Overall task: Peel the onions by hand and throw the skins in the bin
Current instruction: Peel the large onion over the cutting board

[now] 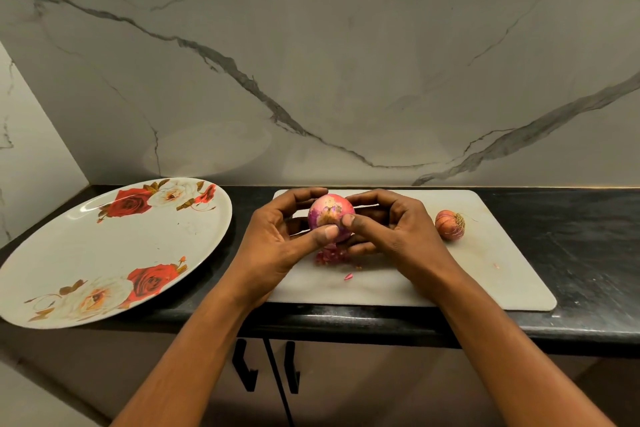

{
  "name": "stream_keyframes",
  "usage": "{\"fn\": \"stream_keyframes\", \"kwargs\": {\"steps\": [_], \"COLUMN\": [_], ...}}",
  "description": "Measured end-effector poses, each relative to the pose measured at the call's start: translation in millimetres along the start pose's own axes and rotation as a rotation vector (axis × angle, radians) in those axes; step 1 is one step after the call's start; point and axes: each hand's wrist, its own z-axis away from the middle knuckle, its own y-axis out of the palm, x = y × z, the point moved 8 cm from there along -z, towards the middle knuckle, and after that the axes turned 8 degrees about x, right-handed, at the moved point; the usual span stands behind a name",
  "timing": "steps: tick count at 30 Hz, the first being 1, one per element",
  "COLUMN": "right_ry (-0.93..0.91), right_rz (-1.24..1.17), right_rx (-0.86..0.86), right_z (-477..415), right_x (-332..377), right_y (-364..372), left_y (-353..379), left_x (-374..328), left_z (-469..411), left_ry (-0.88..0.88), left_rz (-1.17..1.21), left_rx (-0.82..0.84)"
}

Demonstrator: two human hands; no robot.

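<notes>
A pink-purple onion (329, 215) with patches of dry skin is held just above the white cutting board (485, 274). My left hand (280, 243) grips it from the left, thumb on its front. From the right my right hand (391, 232) curls round it, thumb pressed against the skin beside the left thumb. Small red skin scraps (327, 257) lie on the board below the onion. A second, smaller onion (449, 225) with its dry skin and roots on rests on the board to the right. No bin is in view.
A large white plate (104, 250) with red and white roses sits on the black counter (588, 253) to the left. A marble wall rises behind. Cabinet doors with black handles (244, 366) are below the counter edge.
</notes>
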Motion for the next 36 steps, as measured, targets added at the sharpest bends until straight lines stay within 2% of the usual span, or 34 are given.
{"fn": "stream_keyframes", "kwargs": {"steps": [11,21,29,32,36], "right_ry": [0.013,-0.043,-0.071,-0.065,-0.081], "right_rz": [0.034,0.095,0.098,0.160,0.407], "right_rx": [0.028,-0.056,-0.122,-0.141,-0.160], "right_z": [-0.1,-4.0,-4.7,-4.2,-2.9], "right_x": [-1.9,-4.8,-4.4,-5.6,-6.8], "right_y": [4.5,-2.9,-10.0,-9.9,-10.1], "left_y": [3.6,2.4,-5.8,-10.1,-8.5], "left_x": [4.9,9.4,13.3,14.7,13.3], "left_z": [0.5,-2.1,-3.9,-3.3,-2.6], "left_ry": [-0.027,-0.043,-0.054,-0.050,-0.044], "left_rz": [-0.081,0.045,0.246,0.266,0.226], "left_rx": [0.071,0.050,0.010,-0.013,-0.005]}}
